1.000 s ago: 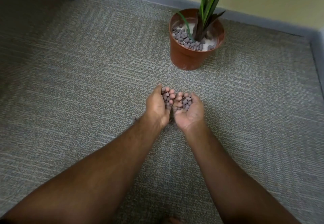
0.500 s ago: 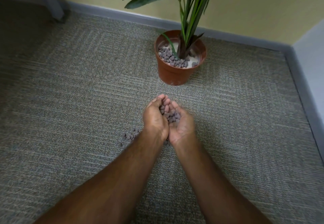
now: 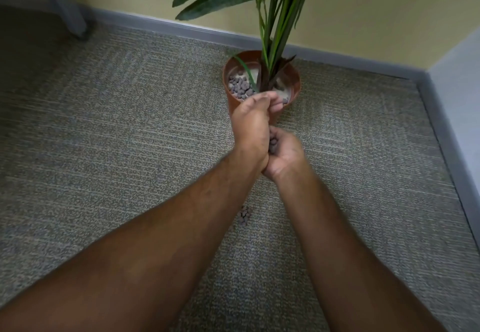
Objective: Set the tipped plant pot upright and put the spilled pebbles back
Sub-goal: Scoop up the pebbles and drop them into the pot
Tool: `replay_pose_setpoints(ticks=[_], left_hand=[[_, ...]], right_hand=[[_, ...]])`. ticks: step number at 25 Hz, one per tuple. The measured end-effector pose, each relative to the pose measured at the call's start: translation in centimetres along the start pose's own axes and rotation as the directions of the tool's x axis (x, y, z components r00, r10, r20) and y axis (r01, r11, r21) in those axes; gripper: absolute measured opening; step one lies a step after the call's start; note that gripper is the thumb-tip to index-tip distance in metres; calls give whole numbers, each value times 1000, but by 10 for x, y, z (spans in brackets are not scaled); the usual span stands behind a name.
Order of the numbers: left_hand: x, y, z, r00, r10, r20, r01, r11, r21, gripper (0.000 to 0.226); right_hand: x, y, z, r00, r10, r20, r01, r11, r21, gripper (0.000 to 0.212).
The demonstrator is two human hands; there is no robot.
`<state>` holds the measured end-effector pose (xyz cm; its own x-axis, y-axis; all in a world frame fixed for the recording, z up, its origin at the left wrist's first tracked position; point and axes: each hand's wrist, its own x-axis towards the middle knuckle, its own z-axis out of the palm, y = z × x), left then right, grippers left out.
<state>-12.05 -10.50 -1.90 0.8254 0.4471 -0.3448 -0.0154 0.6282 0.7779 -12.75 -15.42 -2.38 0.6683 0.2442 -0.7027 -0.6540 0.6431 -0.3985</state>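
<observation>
The terracotta plant pot (image 3: 294,82) stands upright on the carpet near the wall, with a green plant (image 3: 275,32) in it and grey-brown pebbles (image 3: 240,88) on its left side. My left hand (image 3: 253,123) reaches the pot's near rim, fingers curled over the edge. My right hand (image 3: 284,153) is cupped just behind it, holding pebbles (image 3: 272,144) in the palm. The two wrists touch. A few loose pebbles (image 3: 244,217) lie on the carpet between my forearms.
Grey carpet (image 3: 117,136) covers the floor. A grey baseboard (image 3: 161,23) runs along the yellow wall and turns a corner at right (image 3: 441,129). A grey furniture leg (image 3: 65,6) stands at the back left.
Both hands have moved forward from the carpet to the pot's near rim, carrying pebbles. The left hand now leads over the rim, with the right behind it.
</observation>
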Motion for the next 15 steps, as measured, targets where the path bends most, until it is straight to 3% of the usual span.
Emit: replay_pose_setpoints(ticks=[4, 9, 12, 15], left_hand=[[17, 17, 27, 1000, 8, 10, -8, 997, -71, 19], [33, 37, 37, 989, -137, -50, 122, 965, -232, 26], [44, 36, 26, 973, -228, -42, 216, 958, -191, 39], [58, 35, 9, 962, -272, -22, 269, 958, -103, 50]], right_hand=[[8, -32, 21, 999, -34, 16, 33, 999, 27, 66], [43, -69, 41, 990, -135, -47, 140, 981, 135, 41], [65, -85, 49, 972, -204, -120, 215, 972, 91, 38], [87, -93, 53, 944, -284, -166, 274, 959, -77, 37]])
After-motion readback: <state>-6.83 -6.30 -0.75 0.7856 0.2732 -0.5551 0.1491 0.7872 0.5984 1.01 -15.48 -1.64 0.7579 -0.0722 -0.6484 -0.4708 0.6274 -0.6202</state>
